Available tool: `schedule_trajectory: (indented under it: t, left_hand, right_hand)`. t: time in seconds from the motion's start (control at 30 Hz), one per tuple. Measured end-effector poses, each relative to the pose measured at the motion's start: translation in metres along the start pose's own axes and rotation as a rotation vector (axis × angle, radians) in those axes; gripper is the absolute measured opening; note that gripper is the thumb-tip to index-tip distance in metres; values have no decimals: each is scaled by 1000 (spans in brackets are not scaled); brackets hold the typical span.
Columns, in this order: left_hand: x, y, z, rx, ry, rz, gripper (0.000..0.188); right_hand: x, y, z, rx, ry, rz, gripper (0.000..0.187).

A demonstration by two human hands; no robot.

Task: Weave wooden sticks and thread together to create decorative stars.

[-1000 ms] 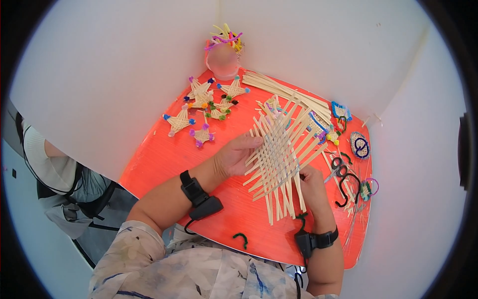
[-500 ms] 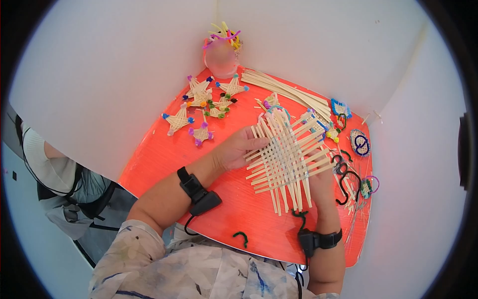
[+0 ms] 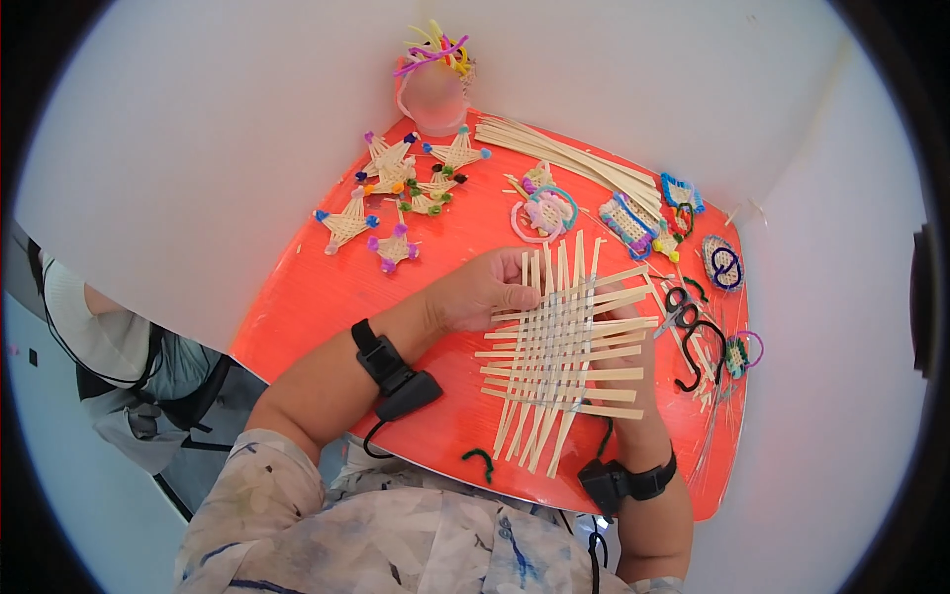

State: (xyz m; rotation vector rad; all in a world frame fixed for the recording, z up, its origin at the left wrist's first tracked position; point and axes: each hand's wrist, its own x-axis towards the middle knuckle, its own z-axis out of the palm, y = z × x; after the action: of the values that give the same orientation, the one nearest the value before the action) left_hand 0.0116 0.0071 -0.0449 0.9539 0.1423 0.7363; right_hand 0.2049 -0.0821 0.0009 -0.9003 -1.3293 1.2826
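A flat lattice of woven pale bamboo strips (image 3: 559, 342) is held up over the red table, its loose strip ends sticking out on all sides. Clear shiny tape seems to run along parts of the weave. My left hand (image 3: 492, 289) pinches its upper left edge, thumb on the face toward me. Behind its right side is my right hand (image 3: 633, 366), gripping from below, with most of its fingers hidden by the strips. Each of my wrists wears a black strap with a small box.
Several woven stars (image 3: 394, 247) with coloured tips lie at the left of the red table (image 3: 307, 307). Long loose strips (image 3: 564, 158) lie along the back, near a cup of pipe cleaners (image 3: 435, 84). Scissors (image 3: 679, 305), black pipe cleaner and small woven pieces (image 3: 630, 226) sit at right.
The lattice has turned clockwise and come slightly lower, so its strips now run nearly upright and level. Both hands keep their hold. The woven pieces behind it show more.
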Motion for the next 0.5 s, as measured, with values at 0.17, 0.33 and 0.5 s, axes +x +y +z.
schedule_trajectory:
  t: [0.17, 0.33, 0.5]
  left_hand:
    - [0, 2, 0, -32, -6, -26, 53]
    - [-2, 6, 16, -9, -60, -108, 63]
    - [2, -8, 23, -64, -119, -180, 77]
  right_hand:
    - [2, 7, -7, -59, 51, -170, 42]
    - [4, 11, -1, -45, 18, -69, 75]
    - [7, 13, 1, 33, -42, 8, 76]
